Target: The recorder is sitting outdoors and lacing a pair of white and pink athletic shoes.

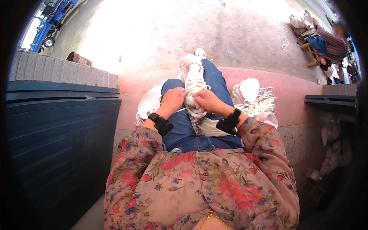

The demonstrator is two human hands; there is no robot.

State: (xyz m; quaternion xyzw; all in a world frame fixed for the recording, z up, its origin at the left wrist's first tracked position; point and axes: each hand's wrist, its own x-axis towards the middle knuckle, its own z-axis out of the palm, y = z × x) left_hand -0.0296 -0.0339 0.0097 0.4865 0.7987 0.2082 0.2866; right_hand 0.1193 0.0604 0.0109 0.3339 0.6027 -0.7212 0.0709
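Observation:
Between my knees rests a white shoe upper (194, 75) with pale laces criss-crossed over its front. My left hand (172, 100) is closed at its left side, fingers pinched on a thin white lace (186, 90). On the other side, my right hand (210, 101) is curled close to the upper, fingertips drawn together; what they hold, if anything, is too small to make out. More white shoe pieces (148, 104) lie by my left leg. Beyond my right knee are another white shoe piece (247, 89) and a bundle of cream laces (265, 100).
A dark blue door panel (61, 145) stands close on my left. At the far right a person (332, 44) sits on a wooden seat (313, 57) beside more white pieces. A loose white cord (284, 37) lies on the concrete floor. A brown bucket (79, 59) and blue vehicle (48, 28) are far left.

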